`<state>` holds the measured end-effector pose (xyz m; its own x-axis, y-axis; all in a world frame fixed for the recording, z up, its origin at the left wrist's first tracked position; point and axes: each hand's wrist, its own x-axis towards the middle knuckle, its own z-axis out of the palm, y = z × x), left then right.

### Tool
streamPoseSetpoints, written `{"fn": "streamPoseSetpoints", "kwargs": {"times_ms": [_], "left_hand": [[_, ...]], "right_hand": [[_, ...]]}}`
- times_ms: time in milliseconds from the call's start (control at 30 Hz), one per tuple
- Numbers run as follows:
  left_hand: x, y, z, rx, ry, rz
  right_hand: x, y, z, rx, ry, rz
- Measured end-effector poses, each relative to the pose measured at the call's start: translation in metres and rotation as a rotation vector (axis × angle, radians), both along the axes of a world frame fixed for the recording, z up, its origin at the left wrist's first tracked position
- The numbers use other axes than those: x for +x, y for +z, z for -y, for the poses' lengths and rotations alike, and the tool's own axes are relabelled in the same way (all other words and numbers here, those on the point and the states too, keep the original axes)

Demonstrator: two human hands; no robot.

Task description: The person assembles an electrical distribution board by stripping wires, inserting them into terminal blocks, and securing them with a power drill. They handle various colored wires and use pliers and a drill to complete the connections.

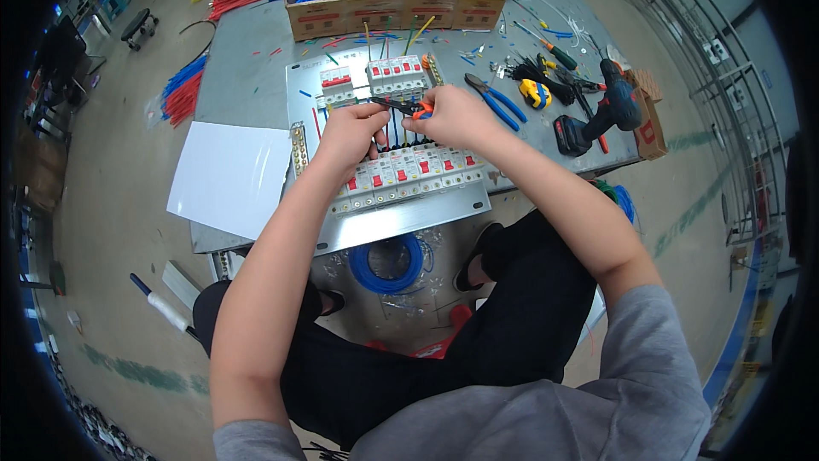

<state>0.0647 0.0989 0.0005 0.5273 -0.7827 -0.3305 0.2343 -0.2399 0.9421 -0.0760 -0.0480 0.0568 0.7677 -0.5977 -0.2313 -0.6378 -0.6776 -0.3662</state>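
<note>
My right hand (456, 116) is closed round the orange-and-black handles of small pliers (397, 105), whose dark jaws point left. My left hand (350, 131) is pinched near the jaw tips; what its fingers hold, if anything, is too small to make out. Both hands hover over a metal mounting plate (401, 223) between two rows of circuit breakers. The nearer row of breakers (425, 168) has red levers, with several coloured wires running up behind it. The farther breakers (397, 75) stand beyond my hands, beside a separate red-levered breaker (336, 79). Brass terminal strips (299, 147) flank them.
A divided cardboard box (320, 16) of coloured wire caps stands at the back. Blue-handled pliers (498, 104), a yellow tape measure (535, 93) and a cordless drill (603, 111) lie right. A white sheet (229, 178) lies left; a blue wire coil (386, 278) is below the table.
</note>
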Motion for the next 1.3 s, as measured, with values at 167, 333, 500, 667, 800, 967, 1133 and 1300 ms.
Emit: {"fn": "streamPoseSetpoints", "kwargs": {"times_ms": [167, 333, 500, 667, 800, 967, 1133, 1300], "left_hand": [[0.006, -0.002, -0.002, 0.007, 0.019, -0.055], [0.007, -0.002, -0.003, 0.024, 0.02, -0.079], [0.008, -0.001, -0.002, 0.012, -0.001, -0.078], [0.008, -0.001, -0.002, 0.026, 0.028, -0.096], [0.011, -0.002, -0.004, 0.017, 0.046, -0.126], [0.011, -0.004, -0.003, 0.023, 0.046, -0.12], [0.011, -0.003, -0.003, 0.038, 0.044, -0.107], [0.013, -0.006, -0.004, 0.031, 0.06, -0.133]], "right_hand": [[0.0, -0.009, 0.002, -0.346, 0.232, 0.198], [-0.001, -0.003, -0.001, -0.32, 0.248, 0.134], [-0.009, -0.013, 0.008, -0.328, 0.371, 0.286], [-0.007, -0.015, 0.01, -0.336, 0.364, 0.277], [-0.007, -0.012, 0.005, -0.333, 0.367, 0.303], [-0.009, -0.011, 0.005, -0.361, 0.37, 0.28], [-0.005, -0.006, 0.001, -0.363, 0.356, 0.216], [-0.005, -0.005, -0.003, -0.357, 0.386, 0.239]]}}
